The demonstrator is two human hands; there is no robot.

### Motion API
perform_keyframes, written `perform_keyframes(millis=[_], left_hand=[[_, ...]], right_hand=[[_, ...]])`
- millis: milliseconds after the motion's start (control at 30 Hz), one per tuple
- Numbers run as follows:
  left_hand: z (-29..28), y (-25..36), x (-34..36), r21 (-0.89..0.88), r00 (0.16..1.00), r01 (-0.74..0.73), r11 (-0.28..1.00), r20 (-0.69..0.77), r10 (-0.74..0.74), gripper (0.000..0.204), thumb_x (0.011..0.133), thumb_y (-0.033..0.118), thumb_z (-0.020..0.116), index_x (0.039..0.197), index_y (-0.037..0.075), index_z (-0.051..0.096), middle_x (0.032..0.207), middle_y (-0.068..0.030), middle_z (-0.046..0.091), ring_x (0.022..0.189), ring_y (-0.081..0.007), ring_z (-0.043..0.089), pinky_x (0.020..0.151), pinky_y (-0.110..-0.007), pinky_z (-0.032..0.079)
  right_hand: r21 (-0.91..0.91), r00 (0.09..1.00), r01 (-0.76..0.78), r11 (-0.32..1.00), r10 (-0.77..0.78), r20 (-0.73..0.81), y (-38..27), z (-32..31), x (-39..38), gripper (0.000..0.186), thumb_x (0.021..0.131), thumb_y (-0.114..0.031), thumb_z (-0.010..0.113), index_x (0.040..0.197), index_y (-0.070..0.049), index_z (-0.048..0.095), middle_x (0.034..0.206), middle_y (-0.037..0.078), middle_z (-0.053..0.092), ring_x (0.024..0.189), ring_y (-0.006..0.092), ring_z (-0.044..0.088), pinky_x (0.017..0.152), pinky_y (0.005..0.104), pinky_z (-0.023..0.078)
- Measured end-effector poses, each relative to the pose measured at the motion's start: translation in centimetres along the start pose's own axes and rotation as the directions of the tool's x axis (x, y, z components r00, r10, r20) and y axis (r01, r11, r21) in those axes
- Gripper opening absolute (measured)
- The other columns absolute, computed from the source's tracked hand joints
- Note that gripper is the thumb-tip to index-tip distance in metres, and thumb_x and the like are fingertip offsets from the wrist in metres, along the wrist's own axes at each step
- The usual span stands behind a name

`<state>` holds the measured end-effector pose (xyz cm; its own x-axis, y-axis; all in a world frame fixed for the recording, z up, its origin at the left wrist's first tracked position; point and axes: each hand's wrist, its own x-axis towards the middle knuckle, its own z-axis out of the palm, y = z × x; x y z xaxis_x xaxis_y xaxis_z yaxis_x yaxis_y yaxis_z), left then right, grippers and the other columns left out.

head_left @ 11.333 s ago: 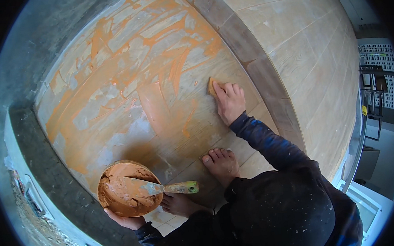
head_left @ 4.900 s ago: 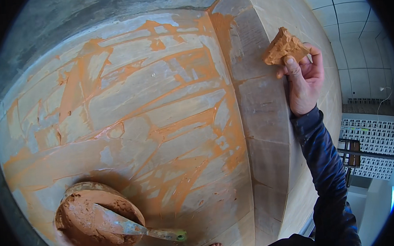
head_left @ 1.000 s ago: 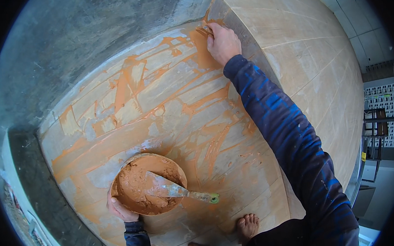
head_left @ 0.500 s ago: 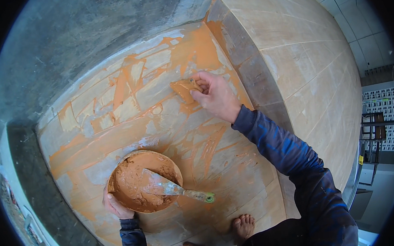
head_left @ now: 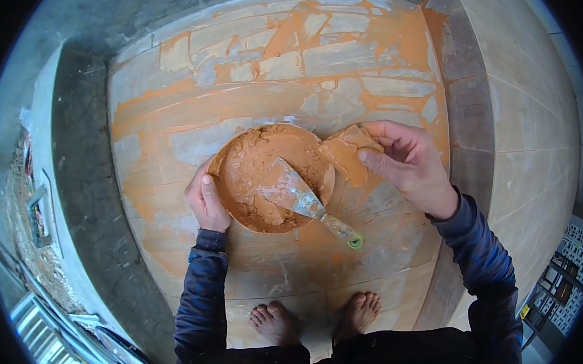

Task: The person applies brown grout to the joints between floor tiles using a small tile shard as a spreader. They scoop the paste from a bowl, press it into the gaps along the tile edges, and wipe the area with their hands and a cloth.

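My left hand [head_left: 206, 203] grips the rim of a round bowl [head_left: 237, 160] full of orange paste, held above the tiled floor. A putty knife [head_left: 299, 200] rests in the bowl, its blade smeared with paste and its green-tipped handle sticking out toward the lower right. My right hand [head_left: 409, 162] holds a paste-soaked sponge [head_left: 346, 154] at the bowl's right rim. The floor tiles [head_left: 338, 61] beyond the bowl are streaked with orange paste along the joints.
My bare feet [head_left: 315, 318] stand on the tiles below the bowl. A dark grey strip [head_left: 84, 193] borders the tiles on the left, with rubble beyond it. On the right runs a darker tile band [head_left: 469, 113] beside pale tiles. A shelf rack [head_left: 567, 286] sits at the lower right.
My right hand has pulled back from the far floor tiles and brought the sponge to the bowl's rim. The bowl has been lifted closer to the camera.
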<state>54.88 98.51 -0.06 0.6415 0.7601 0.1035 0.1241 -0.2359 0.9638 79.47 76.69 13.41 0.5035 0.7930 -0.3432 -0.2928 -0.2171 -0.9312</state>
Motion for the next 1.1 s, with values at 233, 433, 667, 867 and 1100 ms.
perform_keyframes(millis=[233,433,667,867,1100], left_hand=[[-1.2,0.4,-0.7,-0.029,0.999,-0.022,0.999,-0.051,0.02,0.054,0.112,0.036,0.04,0.122,-0.009,0.068,0.111,-0.0166,0.074,0.104,-0.0234,0.068,0.095,-0.036,0.052],[-0.4,0.6,-0.4,0.103,0.998,-0.025,0.994,-0.05,0.03,0.051,0.112,0.033,0.039,0.12,-0.007,0.069,0.104,-0.0172,0.074,0.096,-0.0252,0.07,0.088,-0.036,0.053],[0.1,0.5,-0.6,0.194,0.994,-0.025,0.981,-0.101,0.046,0.045,0.11,0.027,0.039,0.113,-0.005,0.071,0.096,-0.0208,0.073,0.087,-0.0304,0.071,0.081,-0.038,0.054],[-0.3,0.6,-0.5,0.246,0.996,-0.049,0.968,-0.064,0.067,0.045,0.11,0.027,0.039,0.11,-0.005,0.071,0.093,-0.0225,0.074,0.084,-0.0336,0.072,0.079,-0.04,0.054],[-0.5,2.4,-0.7,0.324,0.991,-0.018,0.946,-0.121,0.061,0.041,0.111,0.022,0.041,0.112,-0.004,0.072,0.098,-0.0202,0.072,0.092,-0.028,0.069,0.085,-0.038,0.053]], right_hand=[[-0.729,0.879,0.471,0.497,-0.193,0.436,2.7,11.0,0.6,0.039,0.087,-0.008,0.071,0.123,0.007,0.066,0.104,0.016,0.075,0.1,0.0226,0.069,0.09,0.0339,0.055],[-0.854,0.843,0.519,0.018,-0.177,0.509,5.3,13.5,-1.2,0.04,0.076,-0.01,0.073,0.111,0.008,0.067,0.093,0.016,0.072,0.097,0.0292,0.067,0.088,0.0382,0.056],[-0.832,0.896,0.402,0.383,0.023,0.444,6.4,13.2,0.1,0.021,0.079,-0.006,0.069,0.097,0.004,0.065,0.087,0.021,0.07,0.093,0.0372,0.07,0.083,0.0442,0.057],[-0.585,0.864,0.055,0.809,0.255,0.434,4.8,10.6,1.4,0.015,0.09,-0.004,0.068,0.104,0.003,0.066,0.094,0.017,0.075,0.088,0.0256,0.073,0.078,0.0372,0.057],[0.485,0.987,-0.142,0.863,0.086,0.135,2.7,3.7,0.6,0.033,0.101,0.0,0.063,0.132,-0.008,0.056,0.128,0.009,0.069,0.112,0.0182,0.069,0.098,0.034,0.058]])
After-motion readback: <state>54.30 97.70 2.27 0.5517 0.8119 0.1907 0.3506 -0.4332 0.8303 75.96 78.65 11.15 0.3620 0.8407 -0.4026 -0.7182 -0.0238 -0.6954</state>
